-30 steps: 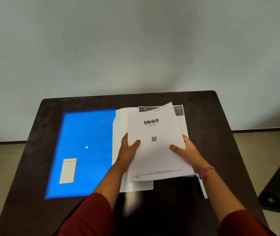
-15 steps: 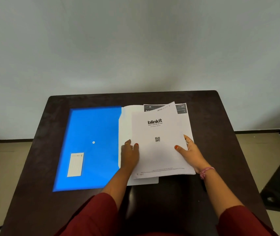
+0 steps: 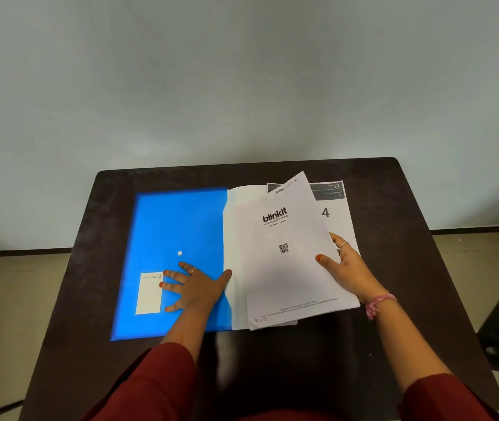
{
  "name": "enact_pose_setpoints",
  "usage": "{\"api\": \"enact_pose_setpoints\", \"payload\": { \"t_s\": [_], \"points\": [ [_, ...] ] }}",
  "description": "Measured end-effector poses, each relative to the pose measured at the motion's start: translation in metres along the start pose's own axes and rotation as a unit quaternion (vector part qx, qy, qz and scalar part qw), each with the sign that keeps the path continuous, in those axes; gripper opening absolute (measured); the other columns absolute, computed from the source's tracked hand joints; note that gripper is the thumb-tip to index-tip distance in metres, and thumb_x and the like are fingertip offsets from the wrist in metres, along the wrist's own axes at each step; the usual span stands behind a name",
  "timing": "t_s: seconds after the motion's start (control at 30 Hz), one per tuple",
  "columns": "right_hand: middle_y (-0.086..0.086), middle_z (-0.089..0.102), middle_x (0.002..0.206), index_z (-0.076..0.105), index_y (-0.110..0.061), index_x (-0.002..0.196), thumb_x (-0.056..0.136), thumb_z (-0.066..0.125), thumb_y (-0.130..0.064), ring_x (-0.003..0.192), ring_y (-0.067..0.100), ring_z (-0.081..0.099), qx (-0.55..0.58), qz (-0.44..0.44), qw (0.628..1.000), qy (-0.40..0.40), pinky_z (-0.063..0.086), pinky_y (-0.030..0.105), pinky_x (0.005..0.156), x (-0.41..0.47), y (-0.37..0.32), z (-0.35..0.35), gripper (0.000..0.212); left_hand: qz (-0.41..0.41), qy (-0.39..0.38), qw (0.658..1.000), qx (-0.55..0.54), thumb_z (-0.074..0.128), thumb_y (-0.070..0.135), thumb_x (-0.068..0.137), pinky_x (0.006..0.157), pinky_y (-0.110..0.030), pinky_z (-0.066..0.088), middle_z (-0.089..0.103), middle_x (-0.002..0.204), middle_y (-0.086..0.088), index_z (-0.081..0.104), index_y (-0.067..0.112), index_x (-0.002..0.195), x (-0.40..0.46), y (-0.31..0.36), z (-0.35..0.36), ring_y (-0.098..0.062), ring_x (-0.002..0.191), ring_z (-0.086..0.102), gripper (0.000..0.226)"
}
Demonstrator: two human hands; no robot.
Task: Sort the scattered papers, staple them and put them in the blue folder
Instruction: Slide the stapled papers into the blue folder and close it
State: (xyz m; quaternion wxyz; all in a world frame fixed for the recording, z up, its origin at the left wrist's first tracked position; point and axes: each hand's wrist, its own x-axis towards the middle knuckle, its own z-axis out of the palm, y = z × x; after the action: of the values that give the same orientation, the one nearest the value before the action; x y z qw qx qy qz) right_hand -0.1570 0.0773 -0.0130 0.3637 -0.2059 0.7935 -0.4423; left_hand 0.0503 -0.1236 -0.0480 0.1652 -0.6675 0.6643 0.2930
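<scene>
Lying open, blue folder point(image 3: 178, 226) under flat left hand point(image 3: 195, 288); papers point(image 3: 284, 259) inside, in right hand point(image 3: 348, 268) grip.

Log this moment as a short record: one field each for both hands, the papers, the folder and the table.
left hand: flat, fingers spread, pressing on the blue folder
right hand: grips the right edge of the blinkit sheet, thumb on top
blinkit sheet: top of the paper stack, tilted, QR code showing
sheet beneath: printed with a large 4, partly covered
blue folder: lies on the table, white label near the left hand, left of the papers
table: dark, holds everything
</scene>
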Motion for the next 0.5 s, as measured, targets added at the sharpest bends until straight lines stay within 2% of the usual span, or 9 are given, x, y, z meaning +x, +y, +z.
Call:
{"api": "enact_pose_setpoints", "payload": {
  "t_s": [0.13, 0.3, 0.5],
  "points": [
    [-0.004, 0.044, 0.146, 0.034, -0.025, 0.145, 0.092, 0.06, -0.027, 0.136, 0.02, 0.039, -0.016, -0.013, 1.0, -0.005, 0.038, 0.05, 0.109, 0.002, -0.006, 0.008, 0.059, 0.014, -0.008, 1.0, 0.001, 0.05, 0.069, 0.079, 0.101, -0.075, 0.015, -0.018, 0.155, -0.021, -0.006, 0.012, 0.152, -0.002, -0.001, -0.005, -0.044, 0.142, -0.013, 0.108],
    [-0.005, 0.043, 0.143, 0.035, -0.022, 0.144, 0.092, 0.06, -0.022, 0.131, 0.015, 0.04, -0.015, -0.011, 1.0, -0.013, 0.039, 0.044, 0.108, 0.008, -0.013, 0.015, 0.057, 0.032, -0.026, 0.999, -0.02, 0.042, 0.068, 0.085, 0.102, -0.074, 0.013, -0.017, 0.156, -0.019, -0.003, 0.014, 0.152, -0.001, -0.006, -0.011, -0.043, 0.142, -0.015, 0.097],
    [-0.001, 0.048, 0.14, 0.037, -0.02, 0.142, 0.093, 0.06, -0.019, 0.126, 0.019, 0.047, -0.001, -0.008, 1.0, -0.019, 0.041, 0.043, 0.107, 0.025, -0.024, 0.027, 0.054, 0.053, -0.038, 0.997, -0.029, 0.038, 0.066, 0.088, 0.105, -0.071, 0.01, -0.017, 0.156, -0.018, -0.001, 0.015, 0.152, 0.001, -0.012, -0.014, -0.043, 0.142, -0.015, 0.091]
  ]
}}
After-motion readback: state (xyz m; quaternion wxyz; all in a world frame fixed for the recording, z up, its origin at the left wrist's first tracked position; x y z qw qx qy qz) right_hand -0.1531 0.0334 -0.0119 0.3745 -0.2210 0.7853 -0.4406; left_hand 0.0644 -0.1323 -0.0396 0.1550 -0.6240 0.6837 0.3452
